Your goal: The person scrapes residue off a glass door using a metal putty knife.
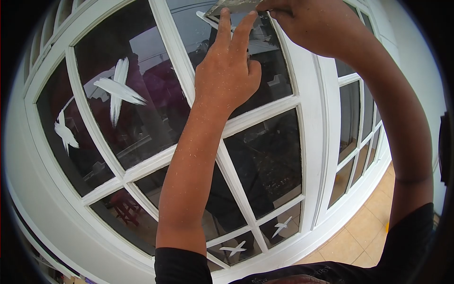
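Observation:
My left hand (229,78) reaches up to a window pane (272,78), with two fingers stretched up and the thumb out to the side. Its fingertips lie at the lower edge of a flat greyish piece (241,6), which is cut off by the top of the view. Beside those fingertips, my right hand (307,23) has its fingers closed near the corner of the pane. What it pinches is too small and hidden to name. Pale specks dot my left hand and forearm. A white paint stroke (206,20) on the glass shows left of my fingers.
White window bars (262,115) frame several dark panes. White painted crosses mark some of them, including a large cross (118,91) at left. A second window (350,123) stands to the right above a tiled floor (350,241). A red stool (126,207) shows through the glass.

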A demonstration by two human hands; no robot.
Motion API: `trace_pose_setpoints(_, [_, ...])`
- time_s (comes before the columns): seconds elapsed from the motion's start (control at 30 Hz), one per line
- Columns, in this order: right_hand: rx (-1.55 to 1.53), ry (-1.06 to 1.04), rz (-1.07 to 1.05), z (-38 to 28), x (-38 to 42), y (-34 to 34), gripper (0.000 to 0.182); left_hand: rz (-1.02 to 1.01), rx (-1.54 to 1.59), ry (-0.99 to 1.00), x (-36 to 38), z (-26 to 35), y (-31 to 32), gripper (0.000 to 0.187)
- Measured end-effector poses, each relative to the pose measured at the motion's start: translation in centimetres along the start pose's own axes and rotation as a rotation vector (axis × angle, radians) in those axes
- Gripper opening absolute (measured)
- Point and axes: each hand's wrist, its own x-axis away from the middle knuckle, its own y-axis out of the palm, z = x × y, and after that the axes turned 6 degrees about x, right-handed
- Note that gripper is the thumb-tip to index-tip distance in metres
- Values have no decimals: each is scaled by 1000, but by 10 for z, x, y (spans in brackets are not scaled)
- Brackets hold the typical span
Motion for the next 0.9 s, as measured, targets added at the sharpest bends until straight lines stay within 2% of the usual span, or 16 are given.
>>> trace_pose_setpoints(0.03, [12, -36, 22, -1, -1, -1, 40, -55, -13, -79, 0, -2, 1, 85])
trace_pose_setpoints(0.13, [10, -7, -25, -6, -1, -9, 40, -45, 24, -43, -1, -6, 1, 91])
trace_pose_setpoints(0.27, [3, 53, -75, -8, 0, -14, 40, -44, 59, -77, -2, -5, 1, 91])
trace_pose_setpoints(0.37, [-8, -64, 41, 8, -1, 2, 38, -40, 65, -93, 1, -2, 1, 90])
trace_pose_setpoints(0.43, [45, -160, 217, 21, 7, 13, 35, -84, -92, -18, 8, 2, 2, 90])
trace_pose_setpoints(0.47, [45, -162, 213, 29, 13, 24, 35, -85, -91, -22, 10, 4, 3, 90])
trace_pose_setpoints(0.53, [61, -122, 367, 43, 29, 45, 23, -189, -147, 107, 16, 6, 6, 88])
trace_pose_setpoints(0.57, [92, -144, 356, 50, 35, 46, 23, -193, -146, 105, 18, 5, 8, 88])
trace_pose_setpoints(0.63, [91, -124, 330, 56, 45, 50, 23, -117, -102, 274, 19, 3, 11, 84])
trace_pose_setpoints(0.9, [110, -117, 301, 57, 52, 55, 23, -141, -105, 257, 21, 4, 12, 79])
